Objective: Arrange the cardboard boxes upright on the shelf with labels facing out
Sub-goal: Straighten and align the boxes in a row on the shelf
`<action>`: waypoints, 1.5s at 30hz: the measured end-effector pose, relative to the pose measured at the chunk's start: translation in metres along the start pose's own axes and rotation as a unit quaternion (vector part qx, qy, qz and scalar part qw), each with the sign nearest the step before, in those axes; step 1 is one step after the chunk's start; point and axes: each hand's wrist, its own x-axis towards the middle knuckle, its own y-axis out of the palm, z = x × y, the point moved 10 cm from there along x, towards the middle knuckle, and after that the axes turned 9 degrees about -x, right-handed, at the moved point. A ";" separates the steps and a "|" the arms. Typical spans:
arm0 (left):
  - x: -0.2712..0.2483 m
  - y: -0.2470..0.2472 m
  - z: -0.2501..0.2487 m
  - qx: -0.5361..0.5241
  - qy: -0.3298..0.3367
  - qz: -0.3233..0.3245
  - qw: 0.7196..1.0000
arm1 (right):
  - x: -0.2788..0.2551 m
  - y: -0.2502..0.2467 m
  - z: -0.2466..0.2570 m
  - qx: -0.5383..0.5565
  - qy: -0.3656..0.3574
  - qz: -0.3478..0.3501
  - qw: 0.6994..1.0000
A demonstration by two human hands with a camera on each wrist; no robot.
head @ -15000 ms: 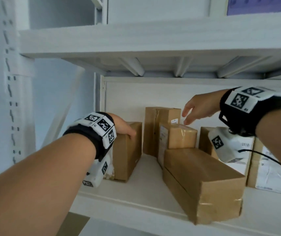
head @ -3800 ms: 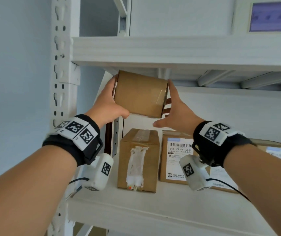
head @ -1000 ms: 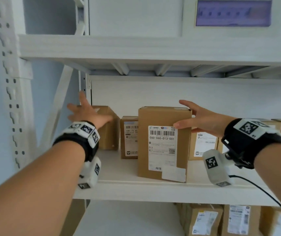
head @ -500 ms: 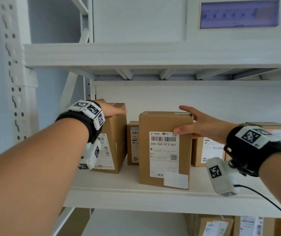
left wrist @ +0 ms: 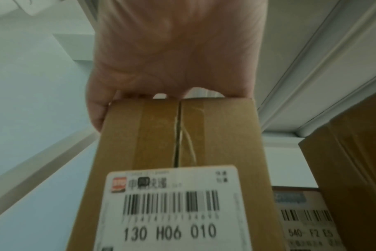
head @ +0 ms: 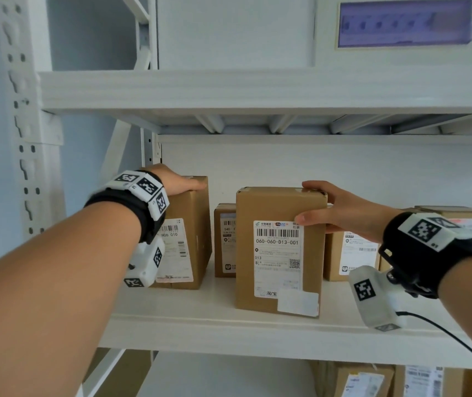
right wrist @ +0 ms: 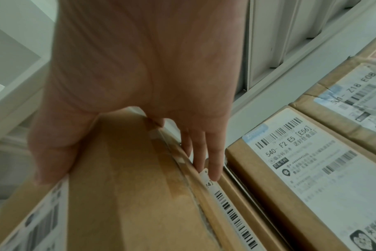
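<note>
Setting: parcel storeroom or small warehouse. Evidence: white boltless metal shelving rack [head: 257, 330] with perforated uprights; brown cardboard parcels [head: 279, 250] bearing white barcode shipping labels [head: 279, 259], more on the tier below.

Six brown cardboard boxes [head: 279, 250] stand on the white metal shelf [head: 229, 325], each that shows its front bearing one white printed label [head: 279, 257]. Three more such boxes sit on the shelf below, under the fingers [head: 309, 186].
</note>
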 end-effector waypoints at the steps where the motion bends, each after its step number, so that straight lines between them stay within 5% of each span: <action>1: 0.000 0.000 0.002 -0.005 0.000 -0.009 1.000 | 0.000 0.000 0.000 -0.001 0.000 0.000 1.000; 12: -0.010 0.021 0.013 0.024 -0.004 0.069 0.997 | 0.001 0.001 -0.003 0.007 -0.003 -0.013 1.000; 17: -0.012 0.023 0.015 -0.027 0.022 0.022 0.999 | 0.001 0.000 -0.003 0.011 -0.006 -0.020 1.000; 34: -0.008 0.037 -0.003 -0.094 0.083 0.066 0.990 | -0.001 -0.005 0.003 0.045 -0.023 -0.033 0.998; 39: -0.013 -0.021 -0.001 -0.132 0.083 0.003 0.988 | -0.002 0.000 0.046 0.070 -0.068 -0.001 0.995; 45: -0.056 -0.068 -0.019 -0.311 0.152 0.031 0.938 | 0.014 0.066 0.095 0.037 -0.100 0.046 0.993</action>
